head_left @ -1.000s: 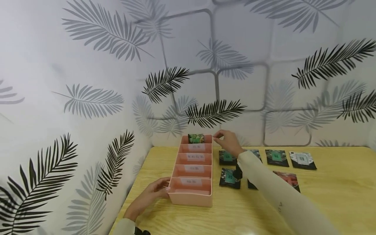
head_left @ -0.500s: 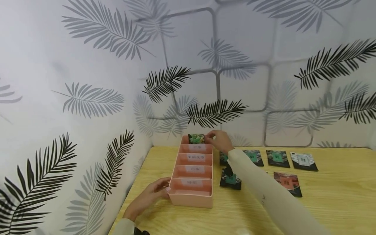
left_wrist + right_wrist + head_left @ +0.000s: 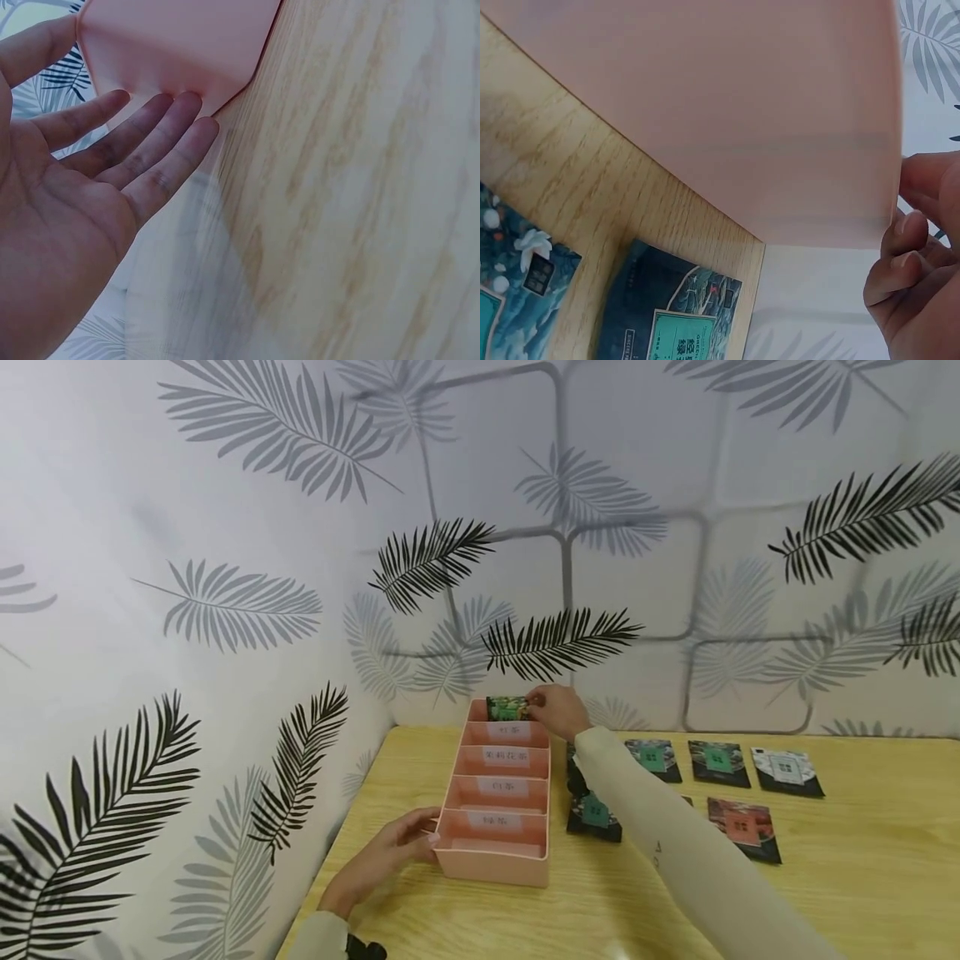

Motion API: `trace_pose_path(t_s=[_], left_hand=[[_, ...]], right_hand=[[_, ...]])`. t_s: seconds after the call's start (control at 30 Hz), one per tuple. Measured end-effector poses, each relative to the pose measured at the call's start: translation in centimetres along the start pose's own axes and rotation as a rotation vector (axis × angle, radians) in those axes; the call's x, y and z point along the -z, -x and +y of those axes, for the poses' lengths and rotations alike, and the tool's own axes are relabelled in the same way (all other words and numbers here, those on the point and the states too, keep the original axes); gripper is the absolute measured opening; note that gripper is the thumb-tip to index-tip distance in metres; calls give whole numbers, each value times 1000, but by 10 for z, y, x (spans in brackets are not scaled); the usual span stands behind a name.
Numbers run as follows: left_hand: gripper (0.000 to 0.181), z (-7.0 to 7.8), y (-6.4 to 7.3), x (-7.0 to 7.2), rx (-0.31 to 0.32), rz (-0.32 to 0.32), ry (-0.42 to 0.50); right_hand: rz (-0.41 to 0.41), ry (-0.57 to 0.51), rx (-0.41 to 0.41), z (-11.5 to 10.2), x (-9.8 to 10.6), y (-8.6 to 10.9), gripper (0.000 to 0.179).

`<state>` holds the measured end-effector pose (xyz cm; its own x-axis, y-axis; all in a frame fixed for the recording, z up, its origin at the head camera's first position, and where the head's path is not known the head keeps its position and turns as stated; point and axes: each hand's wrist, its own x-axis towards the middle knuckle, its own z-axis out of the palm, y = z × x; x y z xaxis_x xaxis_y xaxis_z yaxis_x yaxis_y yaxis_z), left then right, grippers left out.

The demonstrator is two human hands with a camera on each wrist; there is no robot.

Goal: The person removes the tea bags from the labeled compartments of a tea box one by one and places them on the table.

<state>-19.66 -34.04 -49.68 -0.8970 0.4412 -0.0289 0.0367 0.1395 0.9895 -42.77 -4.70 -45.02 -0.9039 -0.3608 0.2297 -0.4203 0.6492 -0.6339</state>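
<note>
A pink box with several compartments in a row, each divider bearing a white label, stands on the table. In its farthest compartment a green-patterned tea packet sticks up. My right hand reaches over the far right rim and pinches the packet's upper right corner; the box wall hides those fingertips in the right wrist view. My left hand is at the near left side of the box. Its extended fingers touch the outer wall in the left wrist view, thumb near the rim.
Right of the box, several tea packets lie flat: green-labelled ones, a white one and a red one. My right forearm covers some. A leaf-patterned wall closes off the wooden table's back and left.
My right hand has moved left from the box's far right corner onto the tea packet's upper corner. My left hand stays at the box. The head view has shifted slightly.
</note>
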Motion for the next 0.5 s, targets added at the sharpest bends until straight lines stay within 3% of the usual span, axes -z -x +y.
trace_pose_path(t_s=[0.2,0.5], left_hand=[[48,-2,-1,-1,-12,-25,34],[47,-1,-1,1,-1,-20,34]], right_hand=[[-16,27,-22,-2,-1,-1,26],[14,42,23,-7,0,-3,13]])
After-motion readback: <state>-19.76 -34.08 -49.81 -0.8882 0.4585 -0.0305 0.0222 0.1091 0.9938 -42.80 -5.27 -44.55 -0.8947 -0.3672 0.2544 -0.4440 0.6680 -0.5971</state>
